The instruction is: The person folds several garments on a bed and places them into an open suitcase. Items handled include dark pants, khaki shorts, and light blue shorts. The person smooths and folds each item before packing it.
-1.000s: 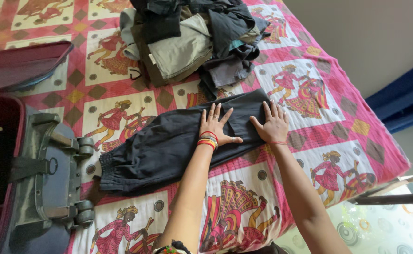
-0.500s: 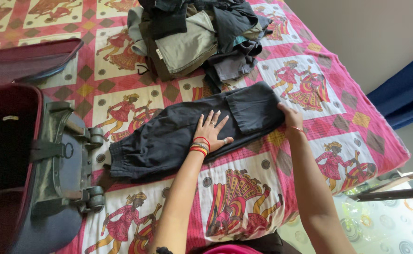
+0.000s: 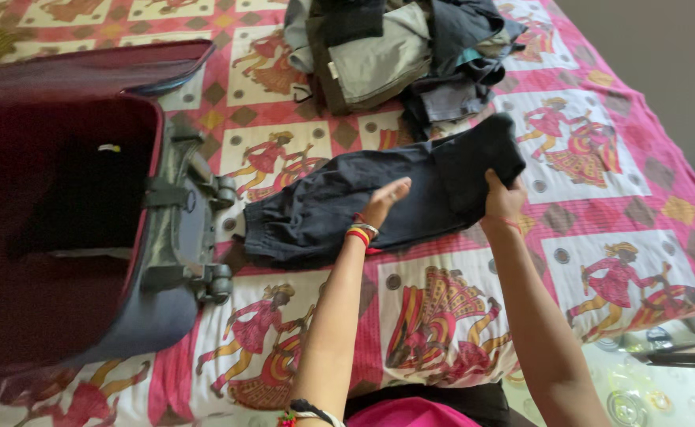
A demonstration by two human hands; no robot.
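1. Bedspread [image 3: 616,182], pink/red w/ dancer prints, covers the whole bed; grey wall top right, glassy floor bottom right.
2. Suitcase [image 3: 70,237], maroon, lies open at left w/ wheels toward the trousers; looks near empty inside, so packing hardly begun.
3. Clothes pile [image 3: 395,55], grey/dark, unfolded at the far end, untouched.
4. Dark trousers [image 3: 339,205] lie flat mid-bed btwn suitcase and pile; right end lifted over, fold partway done.
5. Right hand [image 3: 504,202] clamped on that raised end. Left hand [image 3: 385,199] flat, fingers spread, pressing the middle. Hands apart.
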